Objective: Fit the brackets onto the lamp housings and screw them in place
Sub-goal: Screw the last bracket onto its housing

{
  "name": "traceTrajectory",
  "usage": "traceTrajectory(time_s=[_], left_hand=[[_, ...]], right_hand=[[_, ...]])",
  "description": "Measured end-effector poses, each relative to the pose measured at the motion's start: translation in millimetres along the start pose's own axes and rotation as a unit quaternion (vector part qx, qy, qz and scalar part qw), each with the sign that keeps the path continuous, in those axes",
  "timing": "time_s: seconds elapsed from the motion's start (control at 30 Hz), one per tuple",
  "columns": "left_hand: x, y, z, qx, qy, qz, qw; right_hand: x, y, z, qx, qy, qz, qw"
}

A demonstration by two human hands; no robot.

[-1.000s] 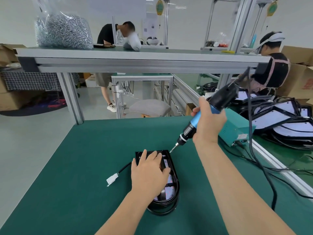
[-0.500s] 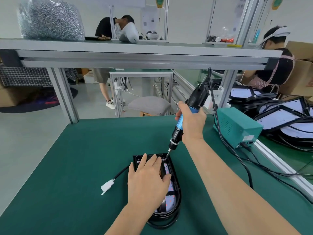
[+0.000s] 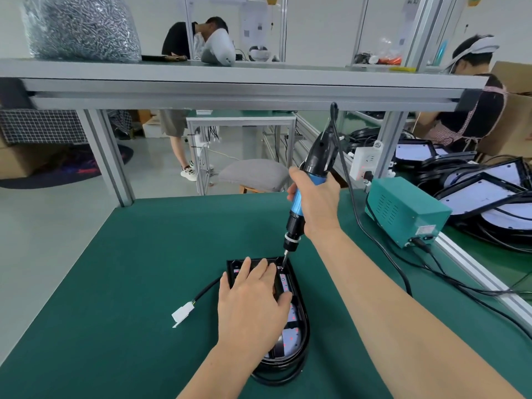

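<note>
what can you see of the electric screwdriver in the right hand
The electric screwdriver has a black upper body, a blue grip, a black collar with a pale ring, and a thin metal bit. It leans slightly, bit down, tip at the far right corner of the lamp housing. The right hand wraps the blue grip. A black cable leaves its top.

Your counter [image 3: 121, 283] wears matt green cloth-like matting. The lamp housing [image 3: 300, 338] is glossy black plastic; your electric screwdriver [image 3: 305, 197] has smooth blue and black plastic, the shelf [image 3: 230, 82] brushed metal.
</note>
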State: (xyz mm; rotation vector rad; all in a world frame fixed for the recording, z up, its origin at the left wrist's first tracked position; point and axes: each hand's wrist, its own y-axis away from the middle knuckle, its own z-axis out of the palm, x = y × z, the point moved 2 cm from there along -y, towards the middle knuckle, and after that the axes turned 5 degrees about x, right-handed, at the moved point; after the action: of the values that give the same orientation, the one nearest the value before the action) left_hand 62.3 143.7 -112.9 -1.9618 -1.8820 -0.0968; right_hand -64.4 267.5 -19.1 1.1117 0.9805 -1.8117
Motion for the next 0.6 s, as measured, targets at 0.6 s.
traceTrajectory(time_s=[0.6], left_hand=[[0.3,-0.2,-0.5,0.006,-0.006,0.008,1.0]], right_hand=[[2.6,4.2,3.4,-0.052,-0.007,-0.013,0.999]])
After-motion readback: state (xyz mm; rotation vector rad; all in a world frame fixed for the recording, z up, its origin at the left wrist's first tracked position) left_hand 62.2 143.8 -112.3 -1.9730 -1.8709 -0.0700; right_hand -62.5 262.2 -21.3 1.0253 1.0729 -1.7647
